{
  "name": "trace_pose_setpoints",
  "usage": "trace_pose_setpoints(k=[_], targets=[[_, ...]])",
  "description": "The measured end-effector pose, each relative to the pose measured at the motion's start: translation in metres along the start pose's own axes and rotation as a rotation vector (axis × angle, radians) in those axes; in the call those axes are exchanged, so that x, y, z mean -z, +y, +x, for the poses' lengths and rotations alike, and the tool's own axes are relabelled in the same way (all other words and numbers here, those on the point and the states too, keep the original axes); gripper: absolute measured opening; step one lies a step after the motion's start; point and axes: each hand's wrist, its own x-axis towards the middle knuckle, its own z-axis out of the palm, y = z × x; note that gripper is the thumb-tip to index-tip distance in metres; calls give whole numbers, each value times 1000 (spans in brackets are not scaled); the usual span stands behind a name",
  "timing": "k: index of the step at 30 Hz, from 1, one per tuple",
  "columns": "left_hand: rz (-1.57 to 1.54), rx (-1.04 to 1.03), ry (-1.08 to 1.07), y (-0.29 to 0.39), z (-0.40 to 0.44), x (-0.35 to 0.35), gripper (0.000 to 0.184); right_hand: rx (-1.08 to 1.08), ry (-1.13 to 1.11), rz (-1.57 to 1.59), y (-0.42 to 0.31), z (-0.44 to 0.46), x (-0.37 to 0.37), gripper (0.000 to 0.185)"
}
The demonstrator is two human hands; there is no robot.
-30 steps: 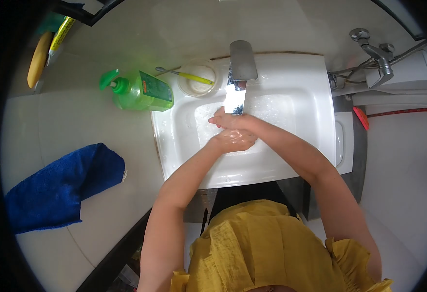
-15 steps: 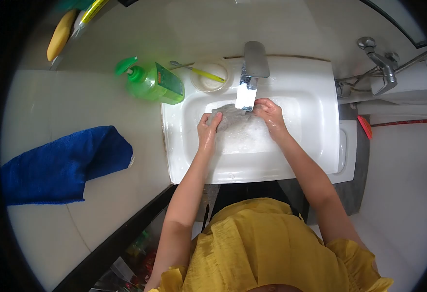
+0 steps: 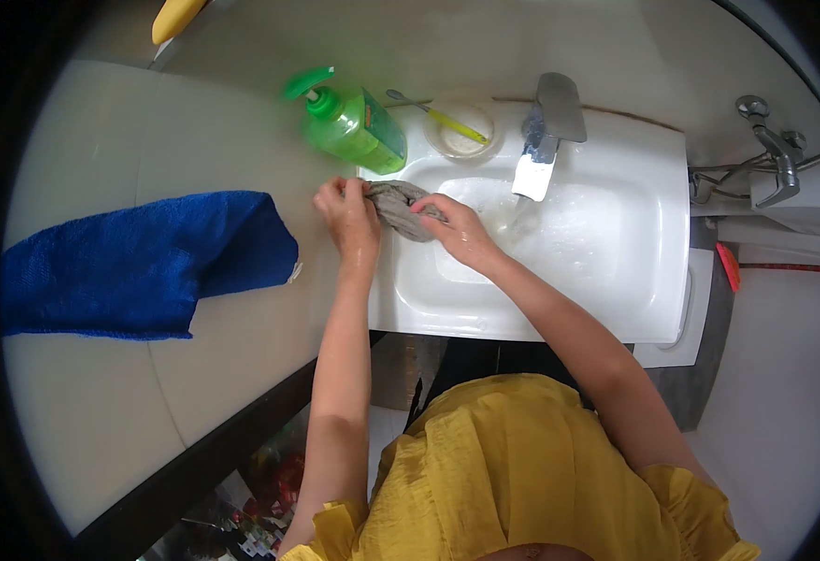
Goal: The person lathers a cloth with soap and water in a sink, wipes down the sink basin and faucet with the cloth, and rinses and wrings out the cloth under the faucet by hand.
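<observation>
A wet, bunched grey cloth [image 3: 399, 208] hangs between my two hands above the left edge of the white sink [image 3: 648, 313]. My left hand [image 3: 349, 217] grips its left end, close under the green soap bottle [image 3: 359, 131]. The fingers of my right hand [image 3: 457, 229] are closed on its right side. Water runs from the metal faucet [image 3: 543, 140] into the basin, to the right of the cloth.
A yellow toothbrush [image 3: 447, 122] lies across a round dish [image 3: 464, 150] at the sink's back left. On the left is a blue towel [image 3: 148, 266]. A wall tap [image 3: 779, 168] with hoses and a red object [image 3: 728, 266] are at the right.
My hands were together under the faucet, then spread with the cloth under the water. Both have now moved left with the cloth, which is bunched up. The view has shifted left.
</observation>
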Motion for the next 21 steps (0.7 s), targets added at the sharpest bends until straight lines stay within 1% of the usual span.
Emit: trace_pose_setpoints(k=[1,2,4,5,8,9,11,14,15,18,19,21], targets=[[32,81,0,-8,-2,-7,20,114,28,-72,6,10,-13,28],[97,-29,-90,-16,-10,-10,20,226,54,-143,13,16,-26,29],[228,-248,-270,-19,-21,-5,20,182,19,-232,25,22,-54,33],[276,-164,-327,-14,-25,-3,23,162,3,-276,32,23,-63,35],[311,-77,-379,-8,-53,16,25,280,-68,-315,43,13,-70,38],[315,-38,-392,-7,-62,23,26,303,-134,-306,48,6,-70,39],[318,36,-431,-2,-90,39,29,270,-265,-303,54,-15,-75,39],[313,37,-448,2,-123,66,35,258,-404,-310,55,-50,-82,39],[292,59,-456,3,-134,73,38,341,-364,-421,51,-63,-84,36],[236,75,-504,13,-158,88,43,453,-376,-605,42,-89,-71,22],[213,76,-509,17,-164,88,43,424,-459,-661,37,-92,-59,18],[195,48,-547,29,-174,92,44,511,-466,-698,37,-107,-37,17]])
